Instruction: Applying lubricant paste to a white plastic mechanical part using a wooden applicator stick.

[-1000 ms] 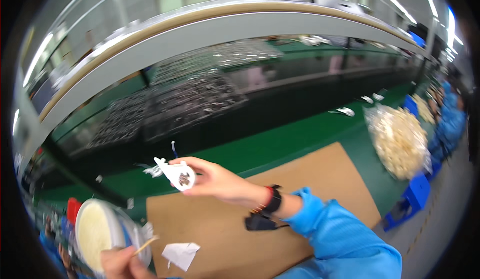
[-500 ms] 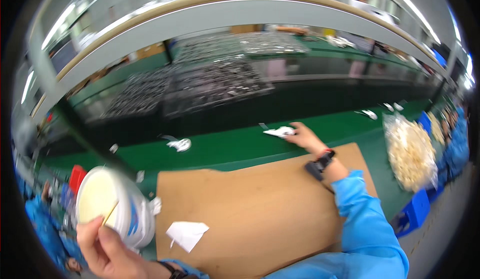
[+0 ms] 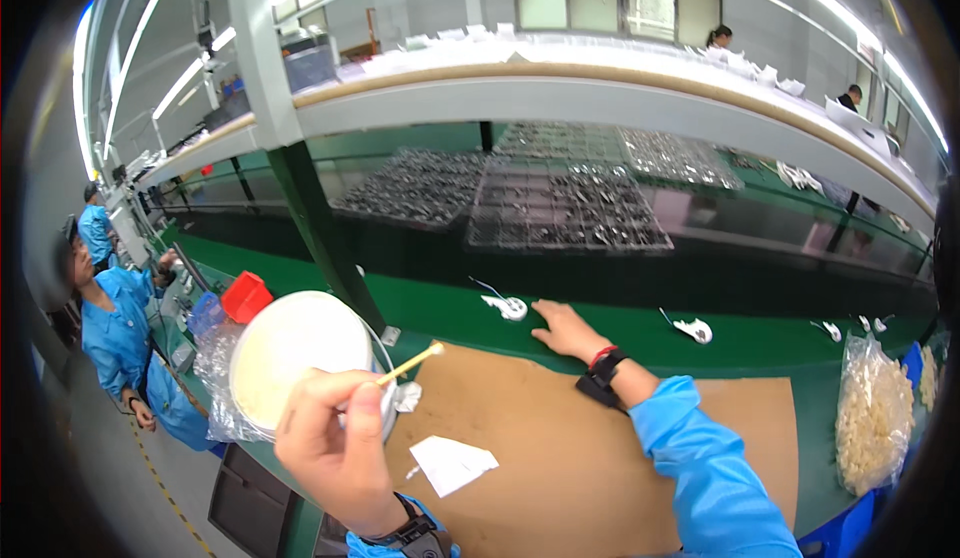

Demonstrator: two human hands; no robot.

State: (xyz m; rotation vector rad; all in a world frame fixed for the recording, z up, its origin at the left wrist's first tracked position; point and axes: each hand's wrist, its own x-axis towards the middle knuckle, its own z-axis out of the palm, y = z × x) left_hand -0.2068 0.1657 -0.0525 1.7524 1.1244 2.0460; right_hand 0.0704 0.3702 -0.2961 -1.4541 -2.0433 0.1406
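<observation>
My left hand [image 3: 340, 438] pinches a thin yellow stick [image 3: 408, 363] with a pale tip, held up in front of a large white tub [image 3: 300, 353]. Its fingers are closed around the lower end. My right hand [image 3: 568, 333] reaches over the green work surface, fingers stretched and apart, holding nothing. Just left of its fingertips lies a small white part [image 3: 505, 308] with a round end and a thin tail; a slight gap seems to separate them. A similar white part [image 3: 692, 331] lies to the right of that hand, and another [image 3: 828, 331] farther right.
A brown cardboard sheet [image 3: 590, 458] covers the near bench, with a white paper piece [image 3: 452, 464] on it. Clear trays of dark parts [image 3: 565, 208] stand behind. A bag of cream pieces [image 3: 873, 418] is at right, a red bin [image 3: 246, 298] at left. Co-workers [image 3: 130, 323] stand left.
The view has swung left. My right hand has moved from the middle white part to beside the one farther left. My left hand has brought the stick up and right, its tip leaving the tub.
</observation>
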